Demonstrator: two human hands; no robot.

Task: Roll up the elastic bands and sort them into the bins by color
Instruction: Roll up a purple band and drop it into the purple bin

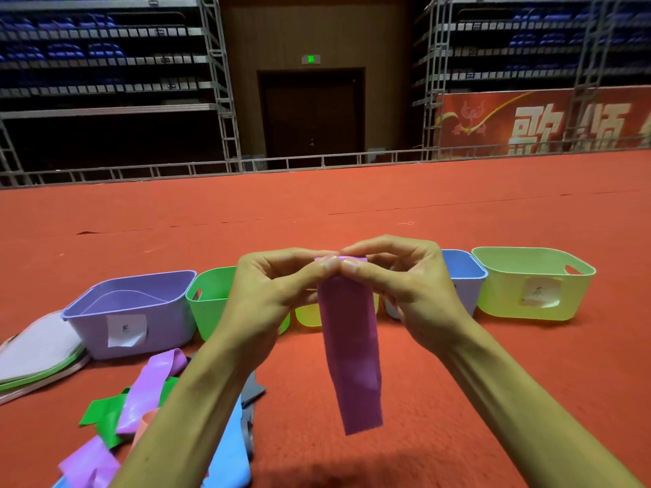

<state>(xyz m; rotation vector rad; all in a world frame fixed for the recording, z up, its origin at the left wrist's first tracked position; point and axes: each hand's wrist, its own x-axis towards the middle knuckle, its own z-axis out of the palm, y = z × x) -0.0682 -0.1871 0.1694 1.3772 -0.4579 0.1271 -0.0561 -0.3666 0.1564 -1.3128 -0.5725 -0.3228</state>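
Head view: L hand [267, 287] + R hand [405, 287] both pinch top edge of purple band [352, 346], thumbs touching at centre. Rest of band hangs straight down below grip. Purple bin [91, 329] sits left of grip, further back. Pile of loose bands [155, 382] lies below-left on red carpet [458, 382].

L grip [278, 287] & R grip [401, 280] raised, thumbs touching — both pinch band [348, 346] top; forearms converge.
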